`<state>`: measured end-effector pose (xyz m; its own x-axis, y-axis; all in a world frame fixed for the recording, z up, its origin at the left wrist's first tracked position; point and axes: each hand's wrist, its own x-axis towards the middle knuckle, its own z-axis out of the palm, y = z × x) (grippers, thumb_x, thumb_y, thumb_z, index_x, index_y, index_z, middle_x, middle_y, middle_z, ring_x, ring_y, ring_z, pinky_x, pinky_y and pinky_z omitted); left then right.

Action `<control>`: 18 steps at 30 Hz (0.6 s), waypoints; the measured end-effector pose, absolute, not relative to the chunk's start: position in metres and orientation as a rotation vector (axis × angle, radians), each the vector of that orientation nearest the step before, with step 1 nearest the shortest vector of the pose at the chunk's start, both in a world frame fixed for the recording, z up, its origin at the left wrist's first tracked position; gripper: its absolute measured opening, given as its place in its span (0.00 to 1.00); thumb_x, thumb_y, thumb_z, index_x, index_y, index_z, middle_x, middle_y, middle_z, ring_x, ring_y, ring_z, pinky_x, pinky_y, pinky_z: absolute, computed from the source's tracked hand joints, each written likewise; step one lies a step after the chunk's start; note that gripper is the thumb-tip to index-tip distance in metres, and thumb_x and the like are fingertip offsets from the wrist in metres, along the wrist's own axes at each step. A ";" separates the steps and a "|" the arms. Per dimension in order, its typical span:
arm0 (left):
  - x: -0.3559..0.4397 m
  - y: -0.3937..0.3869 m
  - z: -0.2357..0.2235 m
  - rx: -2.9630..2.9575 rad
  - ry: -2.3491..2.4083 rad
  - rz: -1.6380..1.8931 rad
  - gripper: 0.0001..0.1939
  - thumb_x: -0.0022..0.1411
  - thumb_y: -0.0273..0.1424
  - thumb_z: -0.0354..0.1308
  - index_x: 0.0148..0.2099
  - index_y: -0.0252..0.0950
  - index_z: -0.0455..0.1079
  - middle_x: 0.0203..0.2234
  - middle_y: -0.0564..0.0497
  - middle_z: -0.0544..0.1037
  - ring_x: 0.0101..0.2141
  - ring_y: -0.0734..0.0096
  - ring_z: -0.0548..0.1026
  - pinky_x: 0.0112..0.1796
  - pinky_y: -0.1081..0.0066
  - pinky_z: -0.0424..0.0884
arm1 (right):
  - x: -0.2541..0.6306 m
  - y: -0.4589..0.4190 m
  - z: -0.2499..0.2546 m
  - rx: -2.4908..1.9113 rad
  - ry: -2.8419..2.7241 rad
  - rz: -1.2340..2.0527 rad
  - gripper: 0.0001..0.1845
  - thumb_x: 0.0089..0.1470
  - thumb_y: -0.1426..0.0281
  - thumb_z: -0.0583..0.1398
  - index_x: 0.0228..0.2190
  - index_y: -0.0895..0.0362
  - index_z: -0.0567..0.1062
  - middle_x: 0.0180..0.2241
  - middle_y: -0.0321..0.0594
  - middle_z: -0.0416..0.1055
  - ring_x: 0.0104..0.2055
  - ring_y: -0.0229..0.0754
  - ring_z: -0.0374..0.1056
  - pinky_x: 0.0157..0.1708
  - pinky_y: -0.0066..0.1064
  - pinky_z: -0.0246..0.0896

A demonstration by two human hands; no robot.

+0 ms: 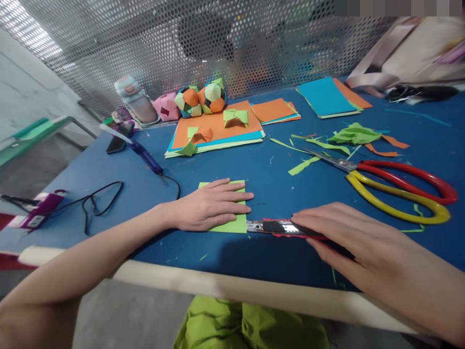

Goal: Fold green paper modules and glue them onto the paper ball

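Note:
A light green sheet of paper lies on the blue tabletop, and my left hand presses flat over it with fingers stretched to the right. My right hand grips a red and black utility knife that lies low along the table. Its metal tip meets the right edge of the green paper near the lower corner. How much of the blade is out, I cannot tell. Large scissors with one red and one yellow handle rest beyond my right hand, blades pointing left.
Green and orange paper scraps lie behind the scissors. Stacked orange, blue and green sheets sit at the back with folded pieces on top. Folded paper balls, a bottle, a blue glue gun and a purple power strip stand leftward.

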<state>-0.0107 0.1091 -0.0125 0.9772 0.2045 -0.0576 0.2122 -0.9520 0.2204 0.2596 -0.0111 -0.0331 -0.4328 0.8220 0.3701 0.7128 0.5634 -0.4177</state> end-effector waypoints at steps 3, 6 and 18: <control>-0.011 0.110 -0.014 2.886 0.278 -0.023 0.20 0.67 0.30 0.42 0.58 0.36 0.63 0.60 0.45 0.60 0.63 0.66 0.48 0.61 0.58 0.44 | 0.260 -0.013 -0.032 -1.238 -2.273 0.276 0.12 0.59 0.71 0.51 0.42 0.55 0.71 0.40 0.43 0.73 0.42 0.44 0.69 0.39 0.36 0.68; -0.012 0.110 -0.015 2.871 0.270 -0.010 0.20 0.67 0.30 0.42 0.58 0.36 0.63 0.61 0.45 0.59 0.63 0.66 0.48 0.61 0.58 0.44 | 0.261 -0.016 -0.032 -1.245 -2.268 0.283 0.13 0.59 0.71 0.51 0.43 0.55 0.72 0.42 0.43 0.73 0.44 0.45 0.69 0.40 0.36 0.68; -0.010 0.110 -0.010 2.801 0.299 -0.065 0.20 0.67 0.29 0.41 0.59 0.38 0.62 0.61 0.46 0.58 0.63 0.66 0.48 0.61 0.59 0.45 | 0.263 -0.027 -0.040 -1.229 -2.305 0.188 0.17 0.57 0.74 0.52 0.49 0.54 0.68 0.46 0.42 0.72 0.47 0.46 0.68 0.45 0.40 0.66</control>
<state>-0.0102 0.1101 -0.0104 0.9770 0.1982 -0.0785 0.2129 -0.9260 0.3116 0.2628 -0.0273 -0.0400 -0.4556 0.8066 0.3767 0.7348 0.5796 -0.3523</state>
